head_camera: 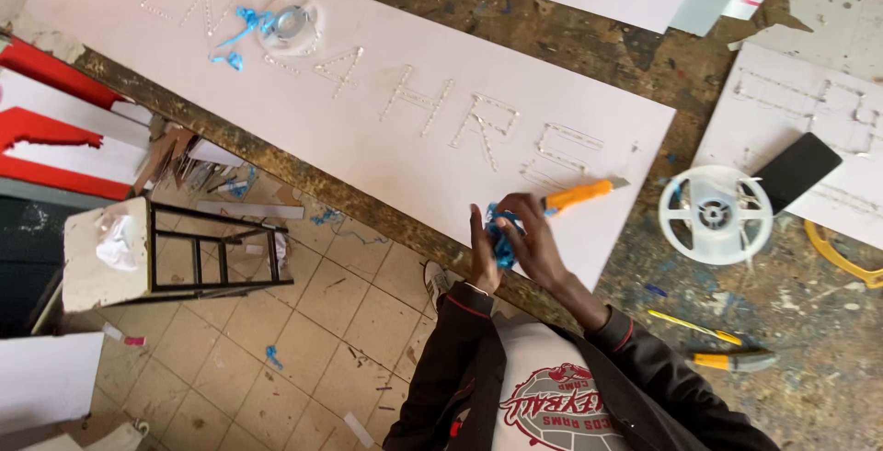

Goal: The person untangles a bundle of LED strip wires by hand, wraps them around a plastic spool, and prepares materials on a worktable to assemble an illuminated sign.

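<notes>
My left hand (pixel 482 258) and my right hand (pixel 536 241) meet over the near edge of a long white board (pixel 368 148). Between them they grip a crumpled wad of blue strip (pixel 502 233). An orange utility knife (pixel 581 195) sticks out from the fingers of my right hand, blade pointing right; it seems held there. Rows of small shiny dots form large characters (pixel 478 120) on the board.
A clear spool with loose blue strip (pixel 290 23) lies on the board's far left. On the stained bench sit a white empty reel (pixel 716 214), a black phone (pixel 796 171), a yellow pen (pixel 694 325) and a second cutter (pixel 733 360). A stool (pixel 175 249) stands on the tiled floor.
</notes>
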